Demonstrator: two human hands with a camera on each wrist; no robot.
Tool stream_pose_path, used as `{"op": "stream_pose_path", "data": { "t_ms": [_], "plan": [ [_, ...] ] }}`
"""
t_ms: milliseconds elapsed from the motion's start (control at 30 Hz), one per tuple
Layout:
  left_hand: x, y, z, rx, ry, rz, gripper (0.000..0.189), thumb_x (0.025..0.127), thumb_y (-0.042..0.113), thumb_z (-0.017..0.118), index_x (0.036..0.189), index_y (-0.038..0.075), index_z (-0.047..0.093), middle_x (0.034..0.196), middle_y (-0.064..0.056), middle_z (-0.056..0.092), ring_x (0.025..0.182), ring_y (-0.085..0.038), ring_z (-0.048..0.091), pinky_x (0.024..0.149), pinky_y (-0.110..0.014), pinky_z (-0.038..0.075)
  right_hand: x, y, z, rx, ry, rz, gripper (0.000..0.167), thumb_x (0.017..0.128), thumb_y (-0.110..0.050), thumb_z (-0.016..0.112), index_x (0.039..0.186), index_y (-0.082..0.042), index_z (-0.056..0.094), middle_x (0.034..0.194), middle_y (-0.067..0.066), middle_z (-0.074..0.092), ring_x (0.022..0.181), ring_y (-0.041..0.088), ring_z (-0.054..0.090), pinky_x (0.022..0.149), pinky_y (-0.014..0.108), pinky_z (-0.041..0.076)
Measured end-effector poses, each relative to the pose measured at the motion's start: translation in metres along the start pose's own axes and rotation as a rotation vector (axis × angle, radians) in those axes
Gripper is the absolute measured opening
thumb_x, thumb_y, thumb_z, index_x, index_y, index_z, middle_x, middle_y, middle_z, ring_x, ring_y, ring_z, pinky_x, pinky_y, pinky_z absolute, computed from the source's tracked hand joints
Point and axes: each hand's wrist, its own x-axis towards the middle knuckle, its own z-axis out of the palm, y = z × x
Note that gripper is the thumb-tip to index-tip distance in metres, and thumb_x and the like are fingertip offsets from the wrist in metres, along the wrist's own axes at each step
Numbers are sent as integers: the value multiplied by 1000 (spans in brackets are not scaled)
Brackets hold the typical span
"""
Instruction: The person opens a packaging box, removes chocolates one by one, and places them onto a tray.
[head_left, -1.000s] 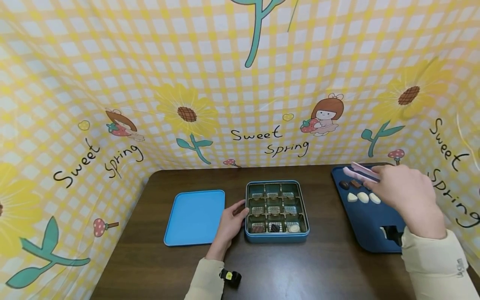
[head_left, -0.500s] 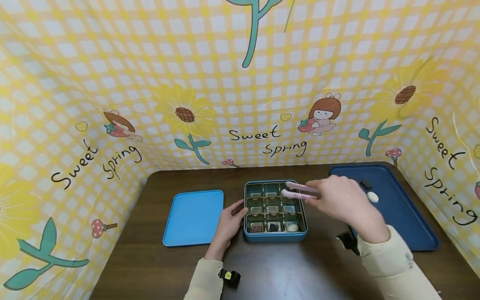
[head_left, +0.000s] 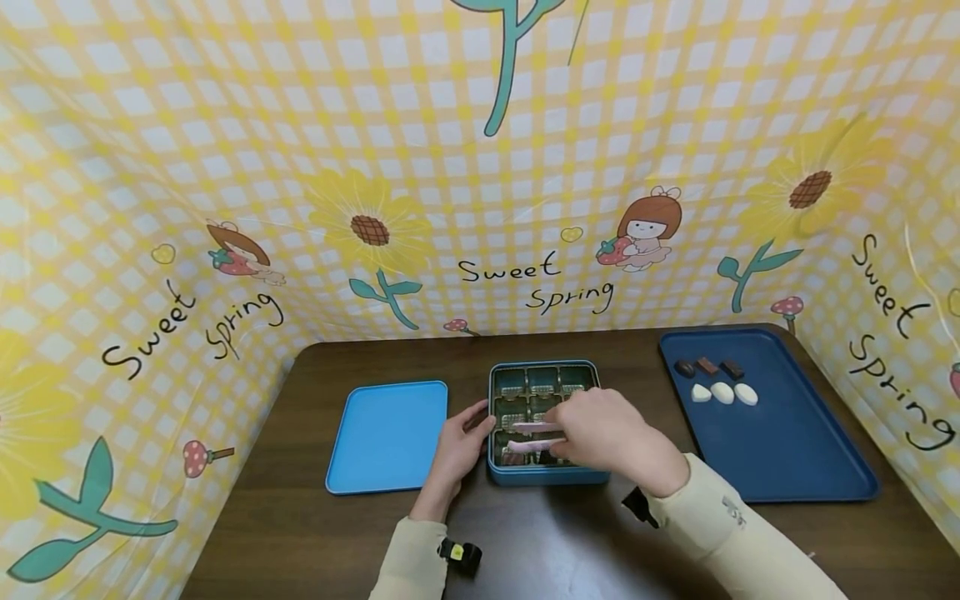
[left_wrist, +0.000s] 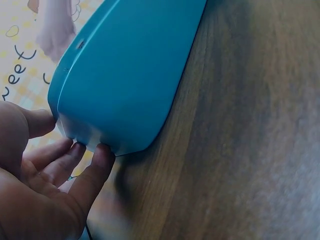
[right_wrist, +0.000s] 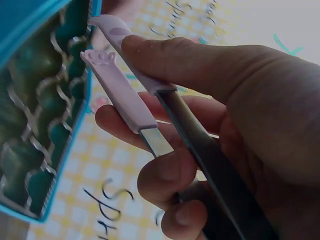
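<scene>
In the head view a blue box (head_left: 550, 476) with a gold, divided insert stands on the table. My left hand (head_left: 458, 444) rests against its left side; in the left wrist view, thumb and fingertips touch the wall. My right hand (head_left: 603, 427) holds tongs (head_left: 534, 446) with pink tips over the box's front left compartments. The tips are apart, and I see nothing between them. A brown chocolate (head_left: 512, 458) lies in the front left compartment, with a dark chocolate (head_left: 546, 457) beside it. The hand hides the front right compartment. In the right wrist view, fingers and thumb wrap the tongs (right_wrist: 125, 95).
A light blue lid (head_left: 386, 437) lies left of the box. At the right, a dark blue tray (head_left: 787, 450) holds several chocolates: brown and dark pieces (head_left: 707, 366) behind, white pieces (head_left: 722, 392) in front. A checked cloth (head_left: 420, 125) surrounds the table's back and sides.
My right hand has carried the tongs leftward from over the tray to over the box's front left part. My left hand has stayed at the box. The tray's chocolates now show uncovered.
</scene>
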Motion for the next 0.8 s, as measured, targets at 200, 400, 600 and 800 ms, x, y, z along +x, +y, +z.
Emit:
{"op": "stream_pose_path", "data": {
  "t_ms": [200,400,600,800],
  "plan": [
    [0,0,1,-4,0,3,45,102,21,62,144,6,56,138,-17,60,103,-20,68,76,-33,58,11,-8,12,-44,-15,-33,17,85,-36,82,85,-20,77,56,-8,48,52,10,46,49,33,39],
    [1,1,0,-9,4,2,45,103,20,62,144,5,56,139,-19,60,106,-22,67,76,-33,58,21,-16,19,-113,-32,-65,27,87,-32,80,67,-22,64,56,-6,47,50,11,46,49,33,43],
    [0,0,-1,-5,5,13,45,102,20,63,144,5,57,138,-18,60,106,-21,67,74,-31,57,31,-31,21,-243,-40,-86,18,89,-31,78,76,-20,73,65,-3,60,56,15,56,54,35,53],
    [-1,0,-1,-11,-6,16,46,102,22,63,144,6,56,138,-18,61,105,-20,67,76,-31,57,37,-47,28,-385,-45,-101,19,90,-38,76,81,-21,77,70,-3,66,60,16,62,54,34,55]
  ]
}}
